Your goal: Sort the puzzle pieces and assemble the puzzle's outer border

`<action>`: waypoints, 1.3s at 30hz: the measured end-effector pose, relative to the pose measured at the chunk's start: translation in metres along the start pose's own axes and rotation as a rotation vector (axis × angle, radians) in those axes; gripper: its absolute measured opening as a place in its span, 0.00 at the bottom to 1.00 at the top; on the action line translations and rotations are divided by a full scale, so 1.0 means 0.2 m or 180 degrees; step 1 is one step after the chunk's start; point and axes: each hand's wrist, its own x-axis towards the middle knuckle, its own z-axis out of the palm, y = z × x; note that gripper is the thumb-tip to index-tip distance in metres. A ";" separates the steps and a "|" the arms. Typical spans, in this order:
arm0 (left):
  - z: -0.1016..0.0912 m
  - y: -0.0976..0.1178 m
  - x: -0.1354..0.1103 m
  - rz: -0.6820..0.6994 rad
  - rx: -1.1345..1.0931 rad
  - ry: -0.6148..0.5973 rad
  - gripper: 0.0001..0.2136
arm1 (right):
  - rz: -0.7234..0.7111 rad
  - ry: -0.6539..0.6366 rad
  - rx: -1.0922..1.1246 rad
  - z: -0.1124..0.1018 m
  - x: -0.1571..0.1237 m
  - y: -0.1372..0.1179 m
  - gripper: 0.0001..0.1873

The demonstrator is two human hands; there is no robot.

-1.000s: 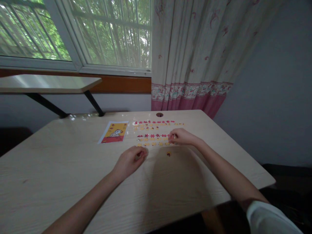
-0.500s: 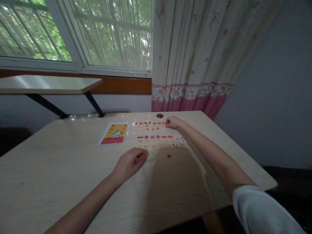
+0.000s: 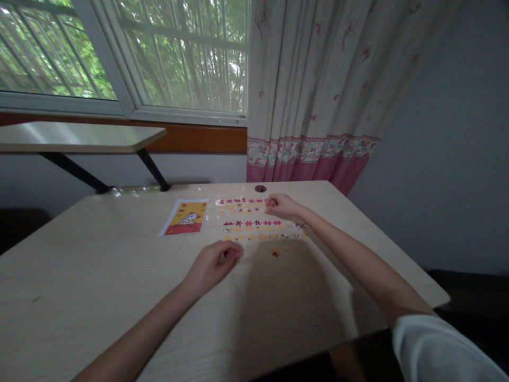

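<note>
Small jigsaw puzzle pieces lie in rows on the table: red ones (image 3: 248,223) and yellow ones (image 3: 250,237), with some black-and-white ones (image 3: 294,235) toward the right. My right hand (image 3: 283,206) is over the right end of the far rows, thumb and fingers pinched together; whatever is between the fingertips is hidden. Near the left end of the closest row, my left hand (image 3: 218,260) rests on the table with its fingers curled shut, their contents hidden. A single yellow and dark red puzzle piece (image 3: 275,253) lies apart, nearer to me.
Left of the rows lies a picture sheet (image 3: 186,217) with a white animal on yellow and red. A raised shelf (image 3: 79,137) on black legs stands at the back left. Behind the table (image 3: 119,297) are a cable hole (image 3: 260,189), a curtain (image 3: 310,106) and a window.
My right hand has shifted slightly left and nearer to me, along the far rows, and its forearm has swung a little to the right. My left hand stays in place.
</note>
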 end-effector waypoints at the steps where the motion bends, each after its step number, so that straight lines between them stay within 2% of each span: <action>1: 0.00 0.01 0.00 -0.0059 -0.0149 0.0019 0.04 | -0.0096 0.0013 0.0194 0.02 -0.06 -0.02 0.13; 4: 0.01 0.03 0.01 -0.0288 -0.0539 0.0004 0.04 | -0.0491 -0.0090 0.1563 0.10 -0.25 -0.10 0.09; 6: 0.02 0.05 0.01 -0.0427 -0.0715 -0.0042 0.05 | -0.0474 -0.0035 0.2182 0.16 -0.37 -0.15 0.10; 8: 0.03 0.07 0.01 -0.0534 -0.0892 -0.0093 0.06 | -0.0353 -0.0031 0.2537 0.22 -0.46 -0.20 0.11; 11: 0.06 0.08 0.01 -0.0654 -0.1218 -0.0089 0.07 | -0.0253 0.0251 0.2717 0.28 -0.51 -0.25 0.12; 13: 0.07 0.09 0.02 -0.0734 -0.1412 -0.0019 0.08 | -0.0250 0.0379 0.2640 0.30 -0.52 -0.27 0.12; 20: 0.10 0.09 0.03 -0.0927 -0.1951 0.0015 0.09 | -0.0226 0.0400 0.2216 0.30 -0.54 -0.35 0.07; 28: 0.06 0.10 0.05 -0.1267 -0.2377 0.0353 0.11 | -0.0365 0.0604 0.1646 0.29 -0.56 -0.34 0.07; 34: 0.02 0.03 0.06 -0.1270 -0.1918 0.0524 0.15 | -0.0835 0.0957 0.0884 0.25 -0.55 -0.24 0.05; 36: 0.00 -0.01 0.06 -0.1260 -0.1619 0.0420 0.15 | -0.1012 0.0999 0.0550 0.21 -0.55 -0.17 0.05; 39: -0.03 -0.06 0.05 -0.1157 -0.0967 0.0154 0.16 | -0.1223 0.0854 0.0188 0.15 -0.55 -0.08 0.04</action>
